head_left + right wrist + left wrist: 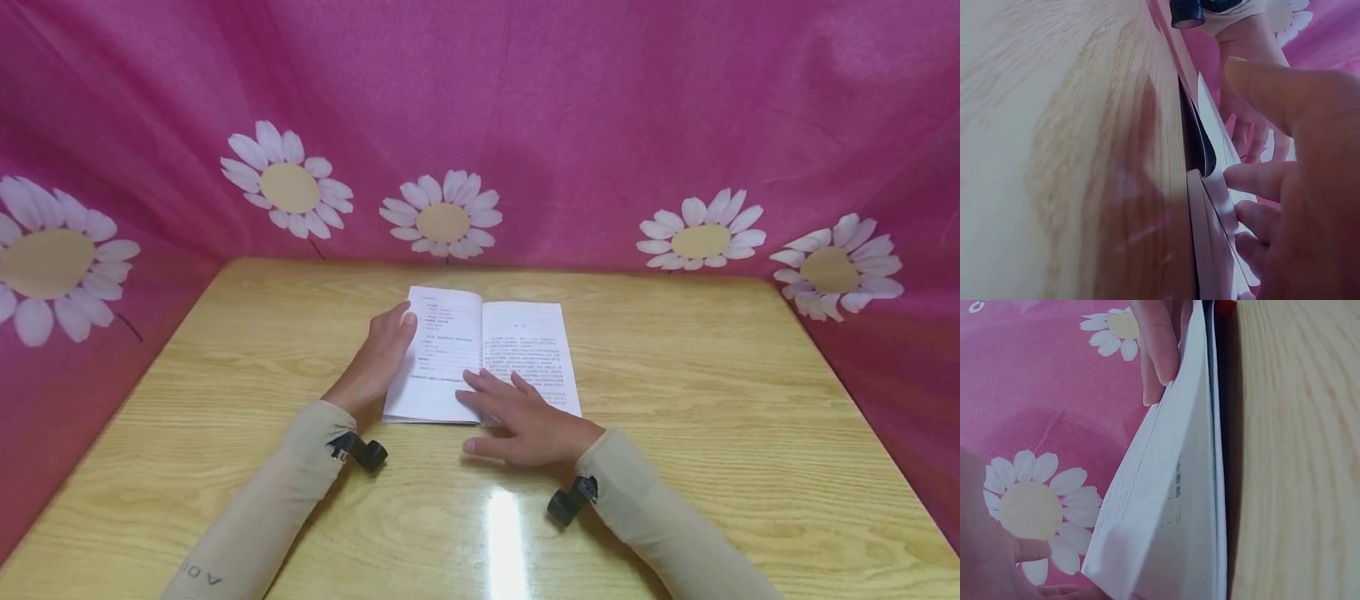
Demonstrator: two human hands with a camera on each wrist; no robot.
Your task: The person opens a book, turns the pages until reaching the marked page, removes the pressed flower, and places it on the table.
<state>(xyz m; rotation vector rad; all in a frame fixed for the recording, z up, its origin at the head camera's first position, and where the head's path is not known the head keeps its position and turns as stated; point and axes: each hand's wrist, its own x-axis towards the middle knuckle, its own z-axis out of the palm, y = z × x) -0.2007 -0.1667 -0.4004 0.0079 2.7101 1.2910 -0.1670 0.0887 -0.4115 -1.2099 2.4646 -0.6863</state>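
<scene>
An open book [441,398] with printed white pages lies on the wooden table. At its left edge is my left hand [377,354], thumb along the page's margin. The left wrist view shows the fingertips of this hand [1160,356] against a page [1160,481] that bows up from those beneath. My right hand [538,429] is spread, palm down, across the lower right page near the spine. In the right wrist view its fingertips [1254,212] meet the paper beside the fold, and the book's lower edge [1200,231] arches at the spine.
The wooden table [712,400] extends around the book, with a bright reflection near its front. A magenta cloth [570,125] printed with white daisies stands behind and at both sides. Black wrist cameras [367,454] sit on the sleeved forearms.
</scene>
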